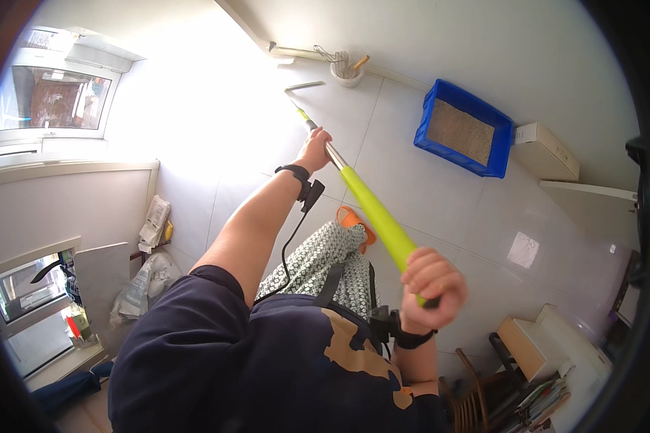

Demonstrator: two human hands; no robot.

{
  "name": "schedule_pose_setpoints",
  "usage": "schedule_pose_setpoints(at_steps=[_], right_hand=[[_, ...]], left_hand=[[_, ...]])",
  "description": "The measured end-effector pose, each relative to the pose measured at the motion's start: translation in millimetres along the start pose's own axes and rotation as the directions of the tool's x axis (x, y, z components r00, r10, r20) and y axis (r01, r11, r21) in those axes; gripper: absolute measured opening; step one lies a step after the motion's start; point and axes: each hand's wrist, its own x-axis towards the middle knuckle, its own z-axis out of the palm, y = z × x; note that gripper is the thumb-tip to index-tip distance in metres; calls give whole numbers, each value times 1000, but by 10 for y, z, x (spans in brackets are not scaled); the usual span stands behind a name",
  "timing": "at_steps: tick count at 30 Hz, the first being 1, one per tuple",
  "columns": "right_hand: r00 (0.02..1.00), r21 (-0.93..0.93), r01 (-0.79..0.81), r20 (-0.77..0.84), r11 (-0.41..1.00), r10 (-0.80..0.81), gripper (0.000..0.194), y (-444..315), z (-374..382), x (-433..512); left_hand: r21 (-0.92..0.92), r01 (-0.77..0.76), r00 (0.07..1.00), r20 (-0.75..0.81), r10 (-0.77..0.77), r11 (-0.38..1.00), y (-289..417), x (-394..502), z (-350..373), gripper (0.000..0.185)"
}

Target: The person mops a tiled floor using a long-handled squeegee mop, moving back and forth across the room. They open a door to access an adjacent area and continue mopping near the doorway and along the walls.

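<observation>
A long-handled floor-cleaning tool (382, 216) with a lime-green grip and a metal shaft runs diagonally before me. My left hand (315, 149) is wrapped around the metal shaft, beyond the green grip. Near my waist, my right hand (436, 284) grasps the dark-tipped end of the green handle. At the far end, the narrow grey tool head (305, 85) is by the white tiled floor (406, 178), partly washed out by glare. Whether it is a mop or a squeegee I cannot tell. Both wrists wear black straps with small devices.
A blue plastic crate (421, 130) holding sandy litter (460, 131) stands along the wall, with a white box (547, 151) beside it. A white bucket (346, 80) contains wire and wooden-handled tools. Plastic bags (146, 287) lie at left; a wooden chair (471, 387) stands behind at right.
</observation>
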Motion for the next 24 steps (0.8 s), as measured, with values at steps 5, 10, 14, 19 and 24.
schedule_pose_setpoints(at_steps=[5,10,14,19,24], right_hand=[[975,-132,13,-217,991,-42,21,-1016,-329,-180],[941,-290,-27,-331,957,-73,23,-2340,-120,-392],[960,-276,192,-146,942,-238,31,-2475,134,-477],[958,-187,283,96,941,-269,32,-2021,735,-337],[974,-306,215,-8,927,-229,32,-1528,1603,146]], left_hand=[[-134,-162,942,273,194,978,941,-518,194,44],[-270,-227,774,533,342,936,2006,-1279,152,36],[-301,-239,508,771,383,923,2274,-1260,-219,36],[-475,-243,358,767,533,846,1675,-512,-986,48],[-116,-287,951,86,298,951,62,1479,-2810,50]])
